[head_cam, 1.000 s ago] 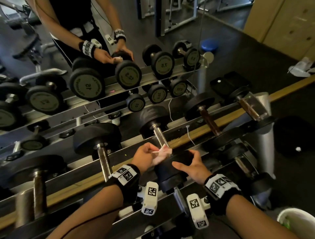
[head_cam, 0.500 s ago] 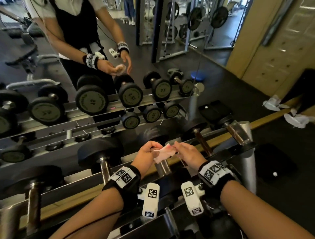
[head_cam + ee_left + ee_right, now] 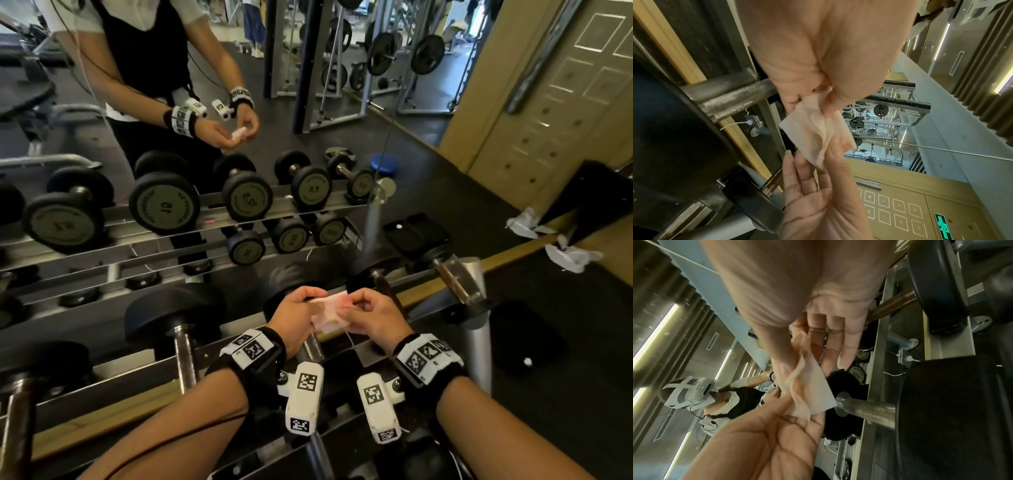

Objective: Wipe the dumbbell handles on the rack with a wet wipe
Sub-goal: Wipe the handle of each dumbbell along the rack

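Both hands hold a crumpled pinkish-white wet wipe (image 3: 330, 313) above the near rack row. My left hand (image 3: 305, 308) pinches its left side and my right hand (image 3: 359, 308) pinches its right side. The left wrist view shows the wet wipe (image 3: 813, 129) stretched between the two hands, clear of the knurled steel handle (image 3: 735, 99). In the right wrist view the wet wipe (image 3: 809, 391) hangs just left of a steel handle (image 3: 867, 408). That dumbbell handle (image 3: 310, 346) lies under my hands. A rusty handle (image 3: 387, 291) lies to its right and a steel handle (image 3: 185, 353) to its left.
A mirror behind the rack reflects the person and rows of dumbbells (image 3: 164, 202). The rack's grey end post (image 3: 476, 342) stands at the right. Crumpled white wipes (image 3: 568, 255) lie on the floor by a wooden door (image 3: 548, 102).
The left hand lifted the wipe off the handle. The right hand left the dumbbell head and took the wipe's other side. The head view tilted upward.
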Tool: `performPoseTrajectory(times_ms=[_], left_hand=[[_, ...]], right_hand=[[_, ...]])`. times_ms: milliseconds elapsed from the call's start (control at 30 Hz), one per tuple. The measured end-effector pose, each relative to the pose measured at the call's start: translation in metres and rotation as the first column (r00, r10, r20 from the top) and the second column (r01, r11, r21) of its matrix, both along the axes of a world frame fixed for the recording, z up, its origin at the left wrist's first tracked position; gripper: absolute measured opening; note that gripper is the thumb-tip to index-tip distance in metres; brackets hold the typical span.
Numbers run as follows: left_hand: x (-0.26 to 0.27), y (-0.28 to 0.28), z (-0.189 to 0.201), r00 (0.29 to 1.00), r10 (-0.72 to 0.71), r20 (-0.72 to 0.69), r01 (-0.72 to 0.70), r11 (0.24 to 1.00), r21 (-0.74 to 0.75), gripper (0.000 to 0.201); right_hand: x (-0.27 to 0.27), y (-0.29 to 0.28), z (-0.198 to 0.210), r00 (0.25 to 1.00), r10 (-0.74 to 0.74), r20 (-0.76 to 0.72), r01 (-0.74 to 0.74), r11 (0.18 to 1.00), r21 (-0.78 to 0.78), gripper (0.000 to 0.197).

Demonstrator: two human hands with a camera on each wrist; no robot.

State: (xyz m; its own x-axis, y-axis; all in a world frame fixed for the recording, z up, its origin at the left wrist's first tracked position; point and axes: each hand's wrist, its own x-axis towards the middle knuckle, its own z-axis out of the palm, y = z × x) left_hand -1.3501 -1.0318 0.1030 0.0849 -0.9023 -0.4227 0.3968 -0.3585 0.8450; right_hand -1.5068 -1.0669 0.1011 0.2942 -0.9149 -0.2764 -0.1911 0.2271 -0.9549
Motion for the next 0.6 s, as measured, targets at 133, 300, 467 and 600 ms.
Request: performPoseTrajectory(times_ms=[133,300,467,600], left_hand=[[-0.023,-0.019,-0.003,0.998,-0.058,0.020,0.057,0.997,0.051,0.023],[-0.081,-0.046,-0.011,0.992,0.009,0.128,-0.013,0.999,0.036,0.015],[-0.141,-0.080,-0.022,0.985,0.065,0.161,-0.072,0.997,0.037,0.004],[-0.166,-0.099,-0.034,0.930,0.063,0.362,-0.070,0.998,0.005,0.003]], right_hand=[[-0.026,-0.022,-0.004,0.999,0.043,-0.015,-0.044,0.999,-0.011,0.020],[-0.077,-0.059,-0.011,0.996,0.077,0.039,-0.076,0.997,-0.028,0.029],[-0.140,-0.091,-0.024,0.981,0.191,0.045,-0.195,0.973,0.123,0.042],[-0.175,-0.125,-0.028,0.921,0.377,-0.098,-0.369,0.925,0.087,0.047]])
